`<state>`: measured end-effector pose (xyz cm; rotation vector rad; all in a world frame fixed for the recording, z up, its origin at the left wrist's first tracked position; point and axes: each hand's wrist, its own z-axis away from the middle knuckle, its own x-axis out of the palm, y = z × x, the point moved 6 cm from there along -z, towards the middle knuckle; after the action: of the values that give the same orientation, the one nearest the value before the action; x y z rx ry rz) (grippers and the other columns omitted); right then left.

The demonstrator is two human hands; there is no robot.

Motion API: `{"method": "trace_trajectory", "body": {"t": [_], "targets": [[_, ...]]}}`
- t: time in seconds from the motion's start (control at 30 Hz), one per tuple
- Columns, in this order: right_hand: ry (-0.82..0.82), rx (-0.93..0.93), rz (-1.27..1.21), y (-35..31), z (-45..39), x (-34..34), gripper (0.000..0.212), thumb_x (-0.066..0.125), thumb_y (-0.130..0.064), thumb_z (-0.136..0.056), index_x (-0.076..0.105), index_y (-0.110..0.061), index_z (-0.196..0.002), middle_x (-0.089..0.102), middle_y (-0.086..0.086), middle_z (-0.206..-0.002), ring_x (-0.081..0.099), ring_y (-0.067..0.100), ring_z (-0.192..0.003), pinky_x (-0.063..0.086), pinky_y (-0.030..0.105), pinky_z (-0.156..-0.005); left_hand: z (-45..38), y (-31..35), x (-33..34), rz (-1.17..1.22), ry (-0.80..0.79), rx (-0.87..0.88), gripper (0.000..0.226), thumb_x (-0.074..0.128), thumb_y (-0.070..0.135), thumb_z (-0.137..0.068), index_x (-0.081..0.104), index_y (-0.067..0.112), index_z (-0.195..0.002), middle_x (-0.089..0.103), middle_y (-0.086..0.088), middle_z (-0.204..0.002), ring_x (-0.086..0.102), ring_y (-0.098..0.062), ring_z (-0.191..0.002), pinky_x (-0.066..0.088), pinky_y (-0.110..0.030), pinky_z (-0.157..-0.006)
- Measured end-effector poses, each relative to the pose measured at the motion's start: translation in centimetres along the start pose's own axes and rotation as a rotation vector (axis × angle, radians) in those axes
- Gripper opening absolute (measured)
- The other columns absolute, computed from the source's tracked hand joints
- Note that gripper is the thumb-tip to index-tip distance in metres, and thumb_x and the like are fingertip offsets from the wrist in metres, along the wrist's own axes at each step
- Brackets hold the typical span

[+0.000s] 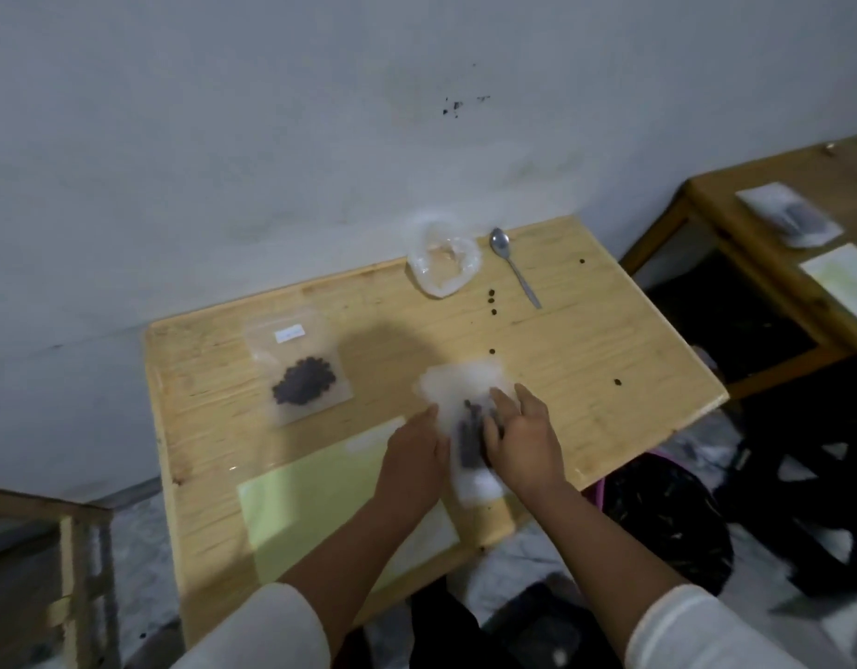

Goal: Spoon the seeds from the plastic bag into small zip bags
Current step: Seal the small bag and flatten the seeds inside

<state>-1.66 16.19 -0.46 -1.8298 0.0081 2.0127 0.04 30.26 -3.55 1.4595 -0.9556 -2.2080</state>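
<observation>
A small zip bag (458,388) with dark seeds inside lies on the wooden table (586,359), blurred. My left hand (414,453) holds its left edge and my right hand (525,439) presses on its right side, fingers over the seeds. A second zip bag (301,366), with a white label and a dark clump of seeds, lies flat to the left. The clear plastic bag (443,263) sits crumpled at the back of the table and looks nearly empty. A metal spoon (513,265) lies beside it on the right.
Several loose seeds (491,296) are scattered on the table's right half. A pale green sheet (315,504) lies at the near edge under my left forearm. A second table (779,243) with a bag and papers stands at right. A dark bag (668,519) sits on the floor.
</observation>
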Motion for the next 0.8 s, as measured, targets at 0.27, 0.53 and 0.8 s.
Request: {"method": "trace_trajectory", "body": {"t": [0.27,0.53,0.8], "targets": [[0.027,-0.012,-0.167,1.3,-0.3,0.2,0.042,0.049,-0.023,-0.094,0.048,-0.011,-0.134,0.046,0.013,-0.140,0.038,0.027,-0.131,0.042,0.036,-0.097,-0.2,0.8,0.7,0.008,0.046,-0.073,0.044,0.040,0.025,-0.098,0.039,0.013,-0.141,0.044,-0.007,-0.144,0.044,-0.019,-0.129,0.027,-0.027,-0.109],[0.204,-0.110,-0.482,-0.9,-1.7,-2.9,0.033,0.063,-0.004,-0.084,0.062,-0.007,-0.117,0.060,0.011,-0.111,0.057,0.014,-0.084,0.047,0.014,-0.075,0.5,1.4,-3.2,0.237,0.330,-0.100,0.034,0.054,0.020,-0.093,0.057,0.014,-0.126,0.063,-0.006,-0.122,0.060,-0.017,-0.101,0.047,-0.030,-0.092],[-0.137,-0.187,-0.712,-7.4,0.1,-0.8,0.030,0.064,-0.013,-0.085,0.065,-0.018,-0.115,0.064,-0.007,-0.101,0.059,0.009,-0.087,0.044,0.009,-0.077,4.0,-3.0,-8.4,0.600,0.345,-0.179,0.035,0.059,0.028,-0.089,0.054,0.048,-0.118,0.069,0.008,-0.089,0.064,-0.003,-0.070,0.049,-0.022,-0.067]]}}
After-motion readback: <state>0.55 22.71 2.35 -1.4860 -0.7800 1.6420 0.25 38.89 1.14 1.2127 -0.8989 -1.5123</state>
